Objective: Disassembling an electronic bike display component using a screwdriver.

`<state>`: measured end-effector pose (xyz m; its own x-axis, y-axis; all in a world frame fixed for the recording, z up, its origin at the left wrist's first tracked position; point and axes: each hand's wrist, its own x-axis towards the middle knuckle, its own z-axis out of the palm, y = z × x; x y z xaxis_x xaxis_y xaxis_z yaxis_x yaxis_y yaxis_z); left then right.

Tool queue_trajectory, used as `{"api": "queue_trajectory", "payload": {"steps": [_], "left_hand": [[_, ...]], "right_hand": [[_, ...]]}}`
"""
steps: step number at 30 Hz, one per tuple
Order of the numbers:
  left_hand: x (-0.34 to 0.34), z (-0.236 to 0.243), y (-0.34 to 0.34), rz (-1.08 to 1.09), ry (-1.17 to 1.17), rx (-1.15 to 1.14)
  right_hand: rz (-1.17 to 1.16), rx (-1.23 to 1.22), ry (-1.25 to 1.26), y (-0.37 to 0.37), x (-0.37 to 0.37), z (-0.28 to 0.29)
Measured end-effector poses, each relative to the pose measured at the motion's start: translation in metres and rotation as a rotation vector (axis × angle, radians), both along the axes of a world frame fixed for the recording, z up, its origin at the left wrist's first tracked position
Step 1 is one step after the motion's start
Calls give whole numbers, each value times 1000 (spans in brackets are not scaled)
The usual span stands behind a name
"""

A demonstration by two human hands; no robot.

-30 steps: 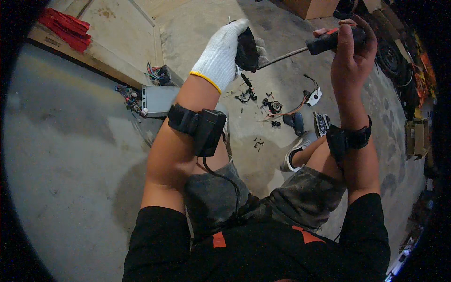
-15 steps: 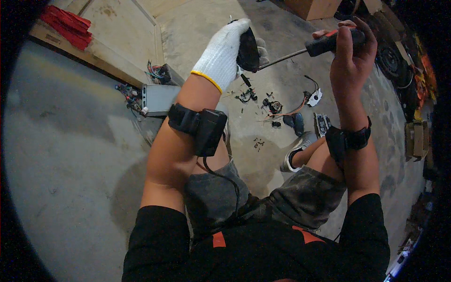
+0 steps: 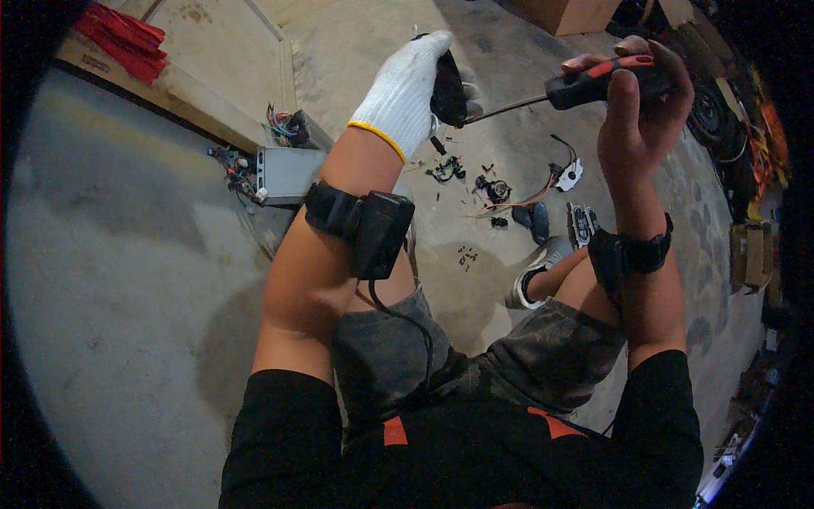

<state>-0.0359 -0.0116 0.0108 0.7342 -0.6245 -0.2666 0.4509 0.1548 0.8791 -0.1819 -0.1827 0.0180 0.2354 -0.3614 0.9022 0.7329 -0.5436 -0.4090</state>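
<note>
My left hand (image 3: 407, 89), in a white knitted glove with a yellow cuff edge, is closed around a black rounded part (image 3: 448, 92) whose kind I cannot make out. My bare right hand (image 3: 640, 110) grips the black and red handle of a screwdriver (image 3: 585, 86). The screwdriver's shaft points left and its tip meets the lower right edge of the black part. Gloved fingertips show behind the part, close to the tip. Below, small dismantled black parts (image 3: 493, 191) with thin wires lie on the concrete floor, beside a white piece (image 3: 570, 176).
Grey metal boxes (image 3: 290, 175) with bundled wires stand left of my legs, by a wooden panel (image 3: 220, 59) with a red cloth (image 3: 123, 41). Small screws (image 3: 467, 258) lie between my feet. Cardboard boxes (image 3: 750, 254) and clutter line the right side.
My right hand and the screwdriver handle have shifted slightly right, and the handle has turned so more red shows. The left hand has barely moved and still holds the black part.
</note>
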Motion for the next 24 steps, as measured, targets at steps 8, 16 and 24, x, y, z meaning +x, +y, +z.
{"api": "queue_trajectory", "payload": {"steps": [8,16,24], "left_hand": [[16,-16,6,17,-147,144],[7,-2,10,111,-77,191],[24,-12,12,88,-61,292]], "right_hand": [[-113,97,475,-5,-5,9],[-173,122,1115,-31,-11,10],[246,-54,813,-28,-15,7]]}}
